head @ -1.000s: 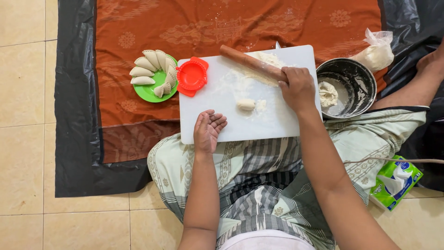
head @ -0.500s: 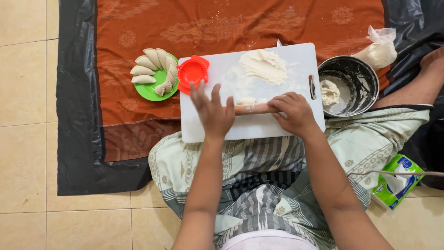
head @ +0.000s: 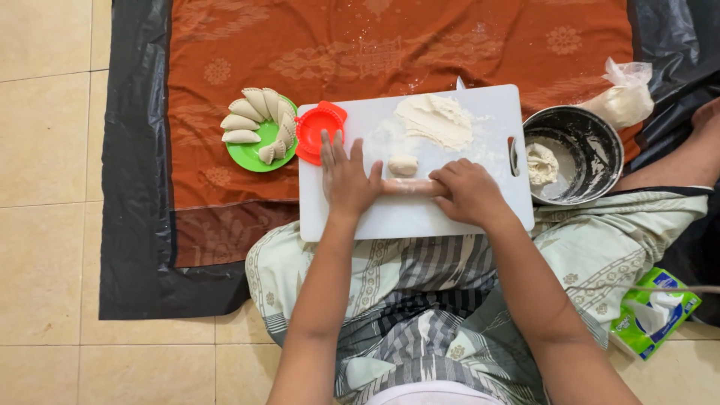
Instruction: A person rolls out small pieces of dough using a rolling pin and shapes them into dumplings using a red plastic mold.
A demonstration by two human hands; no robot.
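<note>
Roughly, left to right:

- Green plate (head: 253, 159) sits off the cutting board's left edge on the orange cloth (head: 225, 45), folded dumplings (head: 255, 120) fanned on it: looks like a parking spot for finished pieces, clear of the work surface.
- Red dumpling press (head: 319, 129) overlaps the white cutting board (head: 420, 221) at its far-left corner, closed, just beyond the left fingertips, within easy reach.
- Left hand (head: 346, 178) is flat, fingers spread and extended, palm pressing on the left end of the rolling pin (head: 409, 187); nothing gripped.
- Small dough ball (head: 403, 164) lies mid-board, just past the pin on its far side, between the two hands; cannot tell if it touches the pin.
- Flattened dough sheet (head: 435, 120) rests near the board's far edge in a flour patch, apart from both hands.
- Right hand (head: 466, 191) lies over the pin's right end, fingers loosely curled on top, pressing rather than clasping.
- Metal bowl (head: 592, 139) with a dough lump sits off the board's right edge; flour bag (head: 622, 96) beyond it.
</note>
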